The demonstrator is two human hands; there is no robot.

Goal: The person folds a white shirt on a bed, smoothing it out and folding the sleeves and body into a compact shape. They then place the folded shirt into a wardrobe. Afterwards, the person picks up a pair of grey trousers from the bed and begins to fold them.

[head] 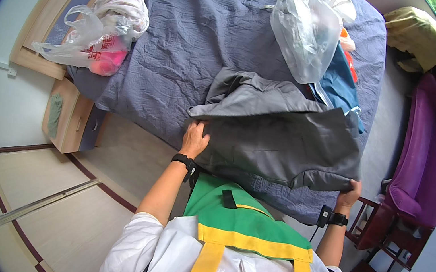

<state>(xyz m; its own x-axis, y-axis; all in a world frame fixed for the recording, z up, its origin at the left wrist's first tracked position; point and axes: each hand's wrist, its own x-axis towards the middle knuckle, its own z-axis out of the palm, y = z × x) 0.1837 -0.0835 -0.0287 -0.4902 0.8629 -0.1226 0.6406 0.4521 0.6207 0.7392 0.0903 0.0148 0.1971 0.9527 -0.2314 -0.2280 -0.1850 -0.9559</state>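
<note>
A dark grey garment (269, 140), perhaps a jacket or trousers, is spread between my two hands at the near edge of the bed. My left hand (196, 139) grips its left edge, with the fingertips on the cloth. At the far right corner, my right hand (349, 193) is closed on the fabric. The garment's upper part lies bunched in folds on the blue-grey quilted bedspread (191, 36), while its lower edge hangs towards me. Just beyond it, blue clothing (340, 78) sticks out from under a clear plastic bag (304, 33).
A plastic bag (106, 44) with white and pink contents rests on the bed's left side. Beside the bed stands a nightstand (70, 115) with a green cloth (54, 115). To the right are a purple sofa (426, 158) and a yellow-covered object (418, 35). A wardrobe (49, 211) is at lower left.
</note>
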